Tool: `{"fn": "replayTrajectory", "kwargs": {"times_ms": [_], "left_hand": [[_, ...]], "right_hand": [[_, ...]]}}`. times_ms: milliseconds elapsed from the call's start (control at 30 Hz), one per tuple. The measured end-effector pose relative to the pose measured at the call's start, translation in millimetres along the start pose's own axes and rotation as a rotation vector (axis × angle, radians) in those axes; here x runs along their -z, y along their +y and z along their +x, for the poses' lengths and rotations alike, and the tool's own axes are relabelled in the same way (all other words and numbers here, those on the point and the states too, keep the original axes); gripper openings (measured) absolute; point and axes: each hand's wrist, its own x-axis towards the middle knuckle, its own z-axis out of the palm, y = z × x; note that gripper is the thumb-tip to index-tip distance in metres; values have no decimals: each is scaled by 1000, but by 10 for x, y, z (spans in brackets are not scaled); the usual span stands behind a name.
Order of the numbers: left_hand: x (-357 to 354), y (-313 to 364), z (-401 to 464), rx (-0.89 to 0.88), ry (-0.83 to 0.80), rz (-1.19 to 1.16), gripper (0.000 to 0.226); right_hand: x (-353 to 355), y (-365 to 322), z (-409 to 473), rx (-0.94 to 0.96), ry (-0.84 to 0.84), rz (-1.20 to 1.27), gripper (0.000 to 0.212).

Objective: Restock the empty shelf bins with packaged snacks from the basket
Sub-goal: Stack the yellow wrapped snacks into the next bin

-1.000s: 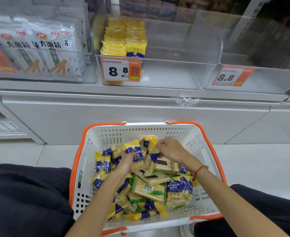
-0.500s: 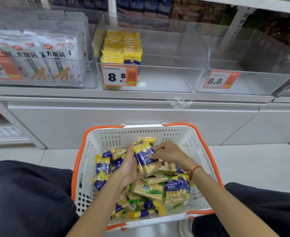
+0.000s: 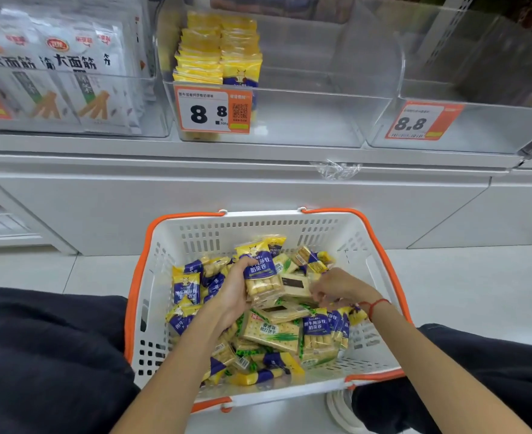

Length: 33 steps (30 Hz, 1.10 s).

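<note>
Both hands (image 3: pixel 238 289) (image 3: pixel 336 288) low, fingers curled

White snack bags (image 3: pixel 70 86) fill the bin left of mine; 2 orange price tags (image 3: pixel 213 111) read 8.8.

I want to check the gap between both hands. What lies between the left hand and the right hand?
In the head view, the yellow-blue pack gripped by the left hand, then a clear cracker pack beside the right hand.

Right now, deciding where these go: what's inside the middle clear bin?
The middle clear bin holds yellow snack packs stacked at its left; the rest looks bare. The price tag hides the lowest packs.
</note>
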Motion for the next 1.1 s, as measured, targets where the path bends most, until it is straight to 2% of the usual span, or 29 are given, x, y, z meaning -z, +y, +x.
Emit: {"fn": "replayTrajectory", "kwargs": {"times_ms": [67,100,167,300,433,567,633,733,767,833,900,1000,1100], "left_hand": [[8,-19,29,10,25,10,22],[8,-27,47,19,38,21,21],[9,-40,74,29,55,53,22],[33,-64,78,1,57,135,20],[63,-25,6,-35,75,161,20],[31,71,-120,-71,148,176,17],[12,105,-184,-62,185,164,16],[-37,139,-253,-36,169,161,37],[-60,160,-292,-36,158,151,35],[-143,234,-380,-65,133,86,30],[-193,305,-428,-121,91,17,44],[-274,432,-518,-197,22,-3,66],[-411,633,-651,-287,-33,-7,49]], "right_hand": [[-112,261,137,-75,18,-453,21],[-212,351,169,-101,-2,-551,24],[-436,488,212,-136,-5,-551,33],[-638,543,166,-89,186,-481,43],[-463,443,146,-90,43,-415,24],[98,167,-43,-114,-73,-435,34],[328,-53,-248,-34,-81,-213,33],[345,-508,-585,241,-185,347,7],[284,-637,-656,315,-184,419,11],[125,-840,-735,398,-52,342,25],[-7,-904,-752,463,110,233,27],[-66,-886,-737,558,227,223,29],[28,-998,-795,675,283,244,35]]}}
